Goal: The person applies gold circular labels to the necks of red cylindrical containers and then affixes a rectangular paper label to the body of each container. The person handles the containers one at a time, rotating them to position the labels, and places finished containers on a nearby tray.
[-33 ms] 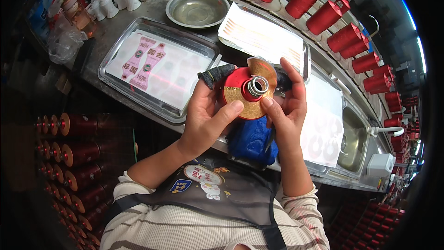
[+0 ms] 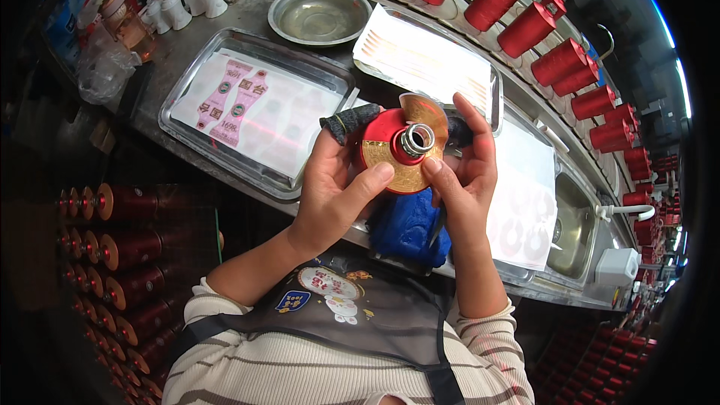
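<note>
Between my hands a red bottle (image 2: 380, 121) is tipped so its bare metal-ringed neck faces me. A gold ring-shaped label (image 2: 409, 176) lies round its shoulder, and one end of it (image 2: 426, 110) stands up loose. My left hand (image 2: 337, 187) is closed on the bottle's left side, thumb on the label. The thumb of my right hand (image 2: 469, 184) presses the label close to the neck; its index finger points up, and the other fingers are partly hidden behind. Dark fabric covers (image 2: 352, 121) wrap a finger on each hand. Under the bottle sits a blue cloth-like bundle (image 2: 409, 229).
A metal tray (image 2: 180, 101) holds pink printed labels on a white sheet. Behind it stand a metal bowl (image 2: 281, 7) and another tray (image 2: 497, 97) with gold-striped sheets. Red bottles (image 2: 493, 0) line the curved far track. A sink (image 2: 574, 217) lies right; racked bottles (image 2: 135, 247) fill the lower left.
</note>
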`<state>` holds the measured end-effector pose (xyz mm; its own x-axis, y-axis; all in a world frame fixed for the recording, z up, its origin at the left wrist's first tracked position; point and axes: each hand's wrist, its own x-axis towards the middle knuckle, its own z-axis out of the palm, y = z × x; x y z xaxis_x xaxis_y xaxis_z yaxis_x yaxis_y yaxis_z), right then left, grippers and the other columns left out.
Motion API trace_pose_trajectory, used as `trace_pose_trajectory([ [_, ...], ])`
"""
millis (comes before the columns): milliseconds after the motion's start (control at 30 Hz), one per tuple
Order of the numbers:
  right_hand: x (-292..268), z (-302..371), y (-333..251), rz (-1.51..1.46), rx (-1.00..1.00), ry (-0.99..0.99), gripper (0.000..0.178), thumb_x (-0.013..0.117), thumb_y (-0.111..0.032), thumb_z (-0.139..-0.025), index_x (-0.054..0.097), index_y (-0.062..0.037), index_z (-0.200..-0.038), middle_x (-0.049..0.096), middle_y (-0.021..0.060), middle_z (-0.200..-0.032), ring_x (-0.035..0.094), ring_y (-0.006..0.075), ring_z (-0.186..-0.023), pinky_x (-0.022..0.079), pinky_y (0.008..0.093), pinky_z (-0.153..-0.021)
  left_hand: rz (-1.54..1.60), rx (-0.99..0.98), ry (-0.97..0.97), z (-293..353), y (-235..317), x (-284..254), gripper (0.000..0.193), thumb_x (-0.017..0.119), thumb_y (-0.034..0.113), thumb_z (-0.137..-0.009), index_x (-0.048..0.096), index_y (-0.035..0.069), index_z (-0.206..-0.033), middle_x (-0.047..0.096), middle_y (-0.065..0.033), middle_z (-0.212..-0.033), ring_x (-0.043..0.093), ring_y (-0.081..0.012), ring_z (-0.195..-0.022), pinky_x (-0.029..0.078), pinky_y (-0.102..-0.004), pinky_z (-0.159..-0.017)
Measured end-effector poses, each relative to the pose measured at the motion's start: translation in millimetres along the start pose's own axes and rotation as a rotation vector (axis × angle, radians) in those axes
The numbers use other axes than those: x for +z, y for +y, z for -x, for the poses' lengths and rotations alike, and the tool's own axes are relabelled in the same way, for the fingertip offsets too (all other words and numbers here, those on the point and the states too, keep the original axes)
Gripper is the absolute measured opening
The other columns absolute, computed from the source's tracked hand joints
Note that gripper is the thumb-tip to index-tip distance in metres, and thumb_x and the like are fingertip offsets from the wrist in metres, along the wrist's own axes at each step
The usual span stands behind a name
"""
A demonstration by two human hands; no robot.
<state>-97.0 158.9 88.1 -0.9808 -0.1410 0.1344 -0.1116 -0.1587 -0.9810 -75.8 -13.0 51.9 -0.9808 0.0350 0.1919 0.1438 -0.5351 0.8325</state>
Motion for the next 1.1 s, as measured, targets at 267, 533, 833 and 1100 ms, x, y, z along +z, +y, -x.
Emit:
trace_pose_trajectory([
  [267, -1, 0, -2, -0.009, 0.051, -0.026, 0.072, 0.067, 0.001, -0.089, 0.032, -0.0015, -0.153, 0.042, 0.0125, -0.146, 0.067, 0.0127, -0.096, 0.054, 0.0235, -0.079, 0.005, 0.000, -0.004, -1, 0, 0, 0.059, 0.063, 0.001, -0.092, 0.037, 0.000, -0.145, 0.048, -0.0157, -0.144, 0.049, -0.0225, -0.133, 0.038, -0.0390, -0.114],
  [533, 6, -2, 3, 0.007, 0.013, 0.075, 0.068, 0.066, -0.005, -0.089, 0.036, -0.0001, -0.151, 0.056, 0.0090, -0.126, 0.054, 0.0043, -0.076, 0.042, 0.0180, -0.062, -0.074, 0.057, -0.035, 0, 0, 6, 0.061, 0.065, 0.000, -0.092, 0.034, -0.001, -0.144, 0.048, -0.0147, -0.139, 0.052, -0.0198, -0.128, 0.043, -0.0360, -0.110],
  [833, 3, -4, -1, 0.015, 0.007, -0.004, 0.066, 0.063, 0.002, -0.093, 0.032, 0.0017, -0.151, 0.040, 0.0133, -0.148, 0.063, 0.0195, -0.116, 0.054, 0.0278, -0.092, -0.029, 0.049, -0.019, 2, -3, 6, 0.063, 0.065, 0.002, -0.093, 0.032, 0.000, -0.147, 0.048, -0.0129, -0.140, 0.051, -0.0185, -0.129, 0.042, -0.0359, -0.110],
  [1100, 2, 0, 0, 0.130, -0.008, -0.025, 0.071, 0.067, -0.003, -0.092, 0.029, 0.0013, -0.152, 0.041, 0.0151, -0.144, 0.062, 0.0237, -0.119, 0.055, 0.0311, -0.095, -0.862, 0.516, 0.053, 22, -10, -17, 0.045, 0.066, 0.043, -0.095, 0.071, 0.005, -0.118, 0.040, -0.0222, -0.142, 0.044, -0.0392, -0.132, 0.036, -0.0470, -0.111],
])
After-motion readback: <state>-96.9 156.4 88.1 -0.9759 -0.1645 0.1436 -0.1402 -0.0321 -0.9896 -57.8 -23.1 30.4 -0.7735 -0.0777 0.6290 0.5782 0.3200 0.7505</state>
